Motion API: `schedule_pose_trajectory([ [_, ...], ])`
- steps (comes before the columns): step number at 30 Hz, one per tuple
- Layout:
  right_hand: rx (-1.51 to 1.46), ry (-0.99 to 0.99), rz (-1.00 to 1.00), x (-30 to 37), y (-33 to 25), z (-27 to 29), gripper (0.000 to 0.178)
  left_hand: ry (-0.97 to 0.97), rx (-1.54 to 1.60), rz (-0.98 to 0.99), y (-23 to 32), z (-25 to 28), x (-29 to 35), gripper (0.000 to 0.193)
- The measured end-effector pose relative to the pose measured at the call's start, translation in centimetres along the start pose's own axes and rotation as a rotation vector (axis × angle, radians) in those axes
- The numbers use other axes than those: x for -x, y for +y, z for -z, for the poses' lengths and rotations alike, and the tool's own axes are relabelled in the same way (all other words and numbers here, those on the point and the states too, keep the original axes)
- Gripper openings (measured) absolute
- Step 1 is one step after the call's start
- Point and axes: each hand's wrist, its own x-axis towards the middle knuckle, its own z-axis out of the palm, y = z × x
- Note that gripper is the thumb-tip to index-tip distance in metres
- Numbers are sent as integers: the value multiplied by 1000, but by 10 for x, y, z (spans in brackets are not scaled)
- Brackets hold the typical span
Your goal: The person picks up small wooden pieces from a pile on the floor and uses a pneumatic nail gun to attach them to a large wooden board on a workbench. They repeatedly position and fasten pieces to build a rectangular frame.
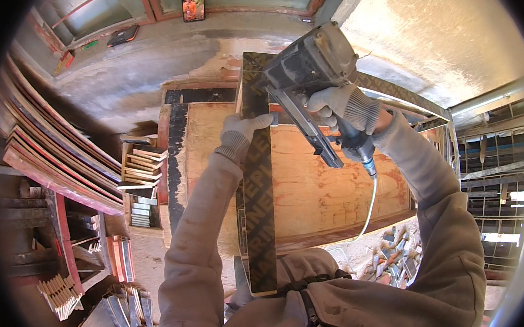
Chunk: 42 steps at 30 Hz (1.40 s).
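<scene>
My left hand (241,131), in a pale knitted glove, is closed around a long, narrow plywood strip (259,206) with a dark printed face. The strip runs from near my lap to the far side of the bench. In my gloved right hand (349,106) is a black and grey nail gun (313,63), gripped by its handle. The gun's nose meets the strip near its far end; whether it touches cannot be told. Its long magazine slants back toward me, and a pale air hose (371,204) hangs from the handle. Beneath both hands lies a wooden workbench (336,182).
Curved-looking stacked panels (60,141) lean at left, near a box of wood pieces (143,165). Offcuts (396,254) lie in a heap on the floor at right. Beyond it stands a wire rack (501,189). A phone (193,3) leans at the window.
</scene>
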Motion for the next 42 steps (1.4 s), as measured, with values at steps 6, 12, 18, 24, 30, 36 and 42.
schedule_pose_trajectory([
  [6, 102, 8, -68, 17, -7, 0, 16, 24, -65, -22, 2, 0, 2, 30],
  [12, 114, -12, -63, 22, -11, -3, 9, -12, -5, -58, 6, 0, 10, 31],
  [18, 81, -33, -25, 14, -19, 2, 9, 3, -58, -49, 3, 2, 6, 31],
  [24, 143, 38, -39, 14, -32, 9, 10, -40, -2, -36, -6, 6, -6, 26],
  [30, 213, 75, 22, -10, -41, 11, 11, -30, 6, -42, -10, 4, -10, 26],
  [36, 240, 67, 13, -11, -39, 24, 12, -14, -28, -9, -5, 5, -5, 29],
  [42, 84, 67, 29, 26, -1, 31, 13, -8, 6, 25, -2, 1, 1, 33],
])
